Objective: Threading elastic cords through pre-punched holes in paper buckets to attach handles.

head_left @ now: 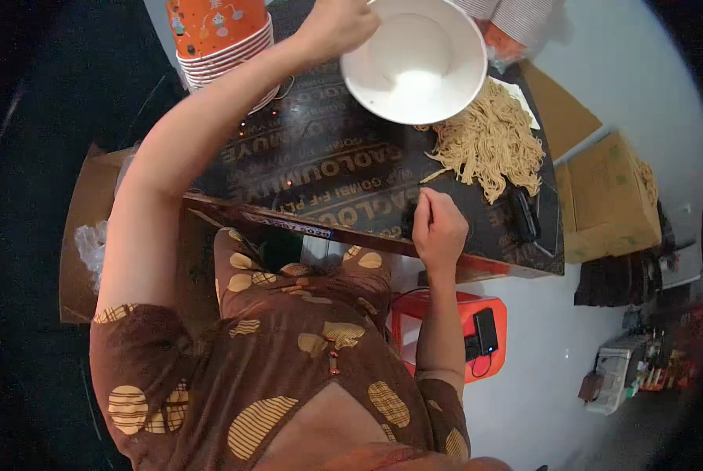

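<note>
Near the far edge of the table, my left hand is closed with its fingers curled at the left rim of a white-lined paper bucket. Whatever the fingers pinch there, if anything, is too small to make out. The bucket's mouth faces me and its inside looks bare. My right hand, a loose fist, hovers at the table's near edge, apart from the bucket. Its grip hides what it may hold. Just beyond and to the right lies a loose heap of beige cords, some strands trailing toward me.
Stacked orange printed buckets stand at the far left, more stacked buckets at the far right. A black handle-like object lies beside the cords. Cardboard boxes flank the dark printed table. A red stool carries a black device.
</note>
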Demonstrator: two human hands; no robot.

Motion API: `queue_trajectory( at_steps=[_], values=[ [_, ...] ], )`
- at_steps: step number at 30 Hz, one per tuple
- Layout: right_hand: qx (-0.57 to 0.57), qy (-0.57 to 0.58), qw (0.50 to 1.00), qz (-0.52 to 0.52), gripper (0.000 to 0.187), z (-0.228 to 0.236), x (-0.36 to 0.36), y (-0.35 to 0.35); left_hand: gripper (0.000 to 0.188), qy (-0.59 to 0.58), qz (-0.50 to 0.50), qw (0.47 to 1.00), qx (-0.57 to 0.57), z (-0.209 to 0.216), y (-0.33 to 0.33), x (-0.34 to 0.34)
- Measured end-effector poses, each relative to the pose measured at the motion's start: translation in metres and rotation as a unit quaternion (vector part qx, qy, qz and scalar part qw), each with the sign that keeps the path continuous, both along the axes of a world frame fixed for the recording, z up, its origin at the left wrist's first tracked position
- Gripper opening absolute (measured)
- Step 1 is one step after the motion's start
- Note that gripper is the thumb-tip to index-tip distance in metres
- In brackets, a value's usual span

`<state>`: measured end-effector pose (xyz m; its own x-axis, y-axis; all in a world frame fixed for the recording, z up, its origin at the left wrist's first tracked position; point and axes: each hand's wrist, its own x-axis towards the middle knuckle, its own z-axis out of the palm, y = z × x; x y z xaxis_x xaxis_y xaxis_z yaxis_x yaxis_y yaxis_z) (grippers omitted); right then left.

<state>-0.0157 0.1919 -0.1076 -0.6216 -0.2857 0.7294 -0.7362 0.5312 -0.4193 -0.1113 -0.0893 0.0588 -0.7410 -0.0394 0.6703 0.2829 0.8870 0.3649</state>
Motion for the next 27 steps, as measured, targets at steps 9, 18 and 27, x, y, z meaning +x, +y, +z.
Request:
queue_trajectory(
  at_steps=[9, 18, 27],
  values=[
    [-0.078, -0.184, 0.98, 0.012, 0.009, 0.008, -0.015, 0.009, 0.019, 0.149, -0.065, 0.986, 0.041, -0.074, 0.002, 0.05],
    [0.12, 0.02, 0.986, -0.116, 0.014, 0.022, -0.053, 0.047, 0.032, -0.235, -0.03, 0.958, 0.16, -0.048, -0.003, 0.1],
    [0.244, 0.038, 0.969, 0.016, 0.031, 0.042, -0.085, 0.054, 0.03, -0.258, -0.03, 0.938, 0.23, -0.045, -0.025, 0.141]
  ],
)
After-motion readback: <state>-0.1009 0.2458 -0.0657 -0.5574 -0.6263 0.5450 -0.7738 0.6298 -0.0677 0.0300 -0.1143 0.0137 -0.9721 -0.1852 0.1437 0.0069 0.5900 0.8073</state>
